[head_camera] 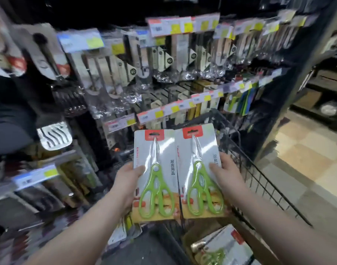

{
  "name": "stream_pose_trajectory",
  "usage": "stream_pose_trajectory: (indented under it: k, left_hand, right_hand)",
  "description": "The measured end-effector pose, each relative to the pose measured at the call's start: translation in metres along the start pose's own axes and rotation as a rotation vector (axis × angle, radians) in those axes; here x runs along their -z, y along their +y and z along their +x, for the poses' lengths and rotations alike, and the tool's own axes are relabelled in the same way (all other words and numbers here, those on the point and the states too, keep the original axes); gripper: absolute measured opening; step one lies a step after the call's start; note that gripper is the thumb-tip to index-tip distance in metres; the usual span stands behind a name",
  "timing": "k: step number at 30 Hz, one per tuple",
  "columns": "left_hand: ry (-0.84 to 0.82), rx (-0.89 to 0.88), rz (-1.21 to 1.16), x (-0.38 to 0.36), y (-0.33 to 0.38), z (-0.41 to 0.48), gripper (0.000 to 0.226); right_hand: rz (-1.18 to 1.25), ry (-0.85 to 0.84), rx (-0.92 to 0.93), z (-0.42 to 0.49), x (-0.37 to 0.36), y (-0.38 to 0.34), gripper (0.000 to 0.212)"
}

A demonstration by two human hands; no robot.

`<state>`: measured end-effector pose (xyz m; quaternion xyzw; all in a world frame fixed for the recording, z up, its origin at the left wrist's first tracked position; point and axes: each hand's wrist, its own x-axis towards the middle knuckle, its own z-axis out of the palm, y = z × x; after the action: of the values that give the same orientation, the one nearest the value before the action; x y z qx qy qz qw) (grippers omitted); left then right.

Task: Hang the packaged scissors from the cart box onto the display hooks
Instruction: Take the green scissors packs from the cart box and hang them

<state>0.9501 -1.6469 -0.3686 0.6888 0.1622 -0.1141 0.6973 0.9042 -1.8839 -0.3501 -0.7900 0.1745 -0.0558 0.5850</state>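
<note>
Single view, taken from head-worn wide-angle cam, aimed fwd/down; display rack [175, 109] faced, left hand [125, 181] & right hand [229, 177] close below.

In your left hand [125, 186] and your right hand [229, 178], the left pack [169, 146] and the right pack [208, 144] are shining with glossy clear plastic over printed card. The blades [155, 150] are looking like polished metal, the handles [154, 196] like smooth green plastic. The cart wire [259, 180] is looking like matt black metal, and the box [188, 236] is showing dull brown cardboard. The slotted turner [54, 135] is gleaming like steel, and the floor tiles [301, 150] are reflecting light.
</note>
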Motion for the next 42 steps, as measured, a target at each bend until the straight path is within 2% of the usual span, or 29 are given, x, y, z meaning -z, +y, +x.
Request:
stream_pose_trajectory:
  k: [8, 11, 19, 20, 22, 24, 31, 42]
  left_hand:
    - [0.228, -0.133, -0.161, 0.201, 0.034, -0.055, 0.016]
    - [0.324, -0.197, -0.2, 0.275, 0.043, -0.089, 0.007]
    - [0.524, -0.368, -0.239, 0.425, 0.059, -0.171, 0.02]
    - [0.526, -0.381, -0.229, 0.436, 0.061, -0.18, 0.023]
    - [0.55, -0.429, -0.221, 0.453, 0.067, -0.198, 0.012]
    - [0.604, -0.455, -0.221, 0.472, 0.071, -0.203, 0.019]
    - [0.685, -0.514, -0.303, 0.509, 0.101, -0.216, 0.017]
    - [0.733, -0.597, -0.291, 0.526, 0.148, -0.195, 0.017]
  right_hand:
    - [0.018, -0.19, 0.185, -0.067, -0.162, -0.093, 0.023]
    - [0.048, -0.254, 0.247, -0.1, -0.221, -0.125, 0.026]
    - [0.149, -0.426, 0.4, -0.198, -0.349, -0.198, 0.024]
    - [0.157, -0.437, 0.414, -0.208, -0.359, -0.207, 0.023]
    - [0.175, -0.449, 0.452, -0.226, -0.376, -0.224, 0.02]
    - [0.183, -0.462, 0.5, -0.238, -0.389, -0.243, 0.021]
    - [0.209, -0.464, 0.632, -0.234, -0.429, -0.306, 0.024]
    - [0.358, -0.514, 0.633, -0.195, -0.469, -0.351, 0.025]
